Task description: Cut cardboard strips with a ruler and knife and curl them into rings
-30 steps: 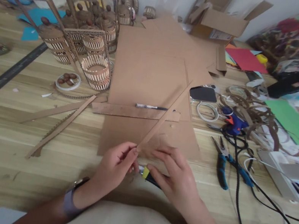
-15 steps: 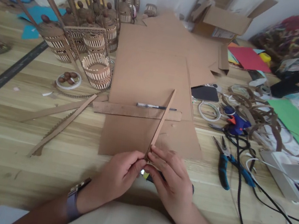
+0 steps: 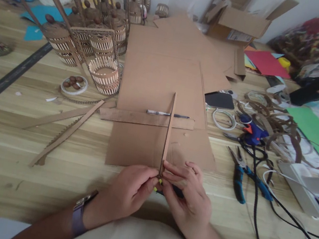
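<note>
My left hand (image 3: 131,188) and my right hand (image 3: 187,196) meet near the table's front edge, both pinching the near end of a long thin cardboard strip (image 3: 169,131). The strip stands on edge and points straight away from me over a large cardboard sheet (image 3: 160,82). A yellow and black tool (image 3: 160,183), partly hidden, lies under my right fingers. Across the sheet lie a wide cardboard strip (image 3: 146,119) and a pen (image 3: 166,114).
Several slatted cardboard lanterns (image 3: 98,49) stand at the back left, with loose cardboard strips (image 3: 64,131) in front of them. On the right lie blue pliers (image 3: 239,172), a blue glue gun (image 3: 252,134), black cables (image 3: 271,221), tape rolls and coloured paper. An open box (image 3: 238,22) stands behind.
The strip's far end has swung left, from leaning to the right to pointing straight ahead. My right hand has come up off the yellow tool and joined the left on the strip's near end.
</note>
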The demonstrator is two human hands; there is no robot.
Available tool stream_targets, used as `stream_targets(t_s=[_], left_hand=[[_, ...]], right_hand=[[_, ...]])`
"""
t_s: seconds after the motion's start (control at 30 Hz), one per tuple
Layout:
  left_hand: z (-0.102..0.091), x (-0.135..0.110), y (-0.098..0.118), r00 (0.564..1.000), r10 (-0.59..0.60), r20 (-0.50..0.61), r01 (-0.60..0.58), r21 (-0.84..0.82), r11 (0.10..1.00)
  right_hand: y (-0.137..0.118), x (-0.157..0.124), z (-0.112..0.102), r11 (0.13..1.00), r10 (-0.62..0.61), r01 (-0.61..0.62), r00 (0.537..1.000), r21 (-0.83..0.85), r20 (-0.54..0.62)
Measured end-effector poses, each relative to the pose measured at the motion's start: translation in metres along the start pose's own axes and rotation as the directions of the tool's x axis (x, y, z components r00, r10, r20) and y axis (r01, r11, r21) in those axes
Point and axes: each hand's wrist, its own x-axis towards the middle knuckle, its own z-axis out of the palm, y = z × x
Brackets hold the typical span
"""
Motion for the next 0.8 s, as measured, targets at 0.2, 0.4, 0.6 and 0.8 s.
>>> stream_targets(t_s=[0.2, 0.4, 0.6, 0.8], left_hand=[[0.0006, -0.0012, 0.0007, 1.000, -0.012, 0.007, 0.012, -0.034, 0.999], [-0.0009, 0.0025, 0.0013, 0.986, -0.156, 0.059, 0.165, -0.196, 0.967], [-0.0002, 0.0032, 0.0012, 0.978, -0.182, 0.099, 0.199, -0.201, 0.959], [-0.0002, 0.0025, 0.0014, 0.988, -0.130, 0.082, 0.142, -0.168, 0.976]], right_hand=[[-0.0007, 0.0036, -0.0021, 0.996, 0.056, -0.058, 0.998, 0.066, 0.020], [0.0006, 0.0013, -0.0010, 1.000, -0.016, 0.016, 1.000, -0.006, 0.014], [-0.0001, -0.0010, 0.0003, 0.998, -0.033, 0.034, 0.999, -0.046, 0.035], [-0.0016, -0.0011, 0.0006, 0.999, -0.026, 0.027, 0.999, -0.047, 0.033]])
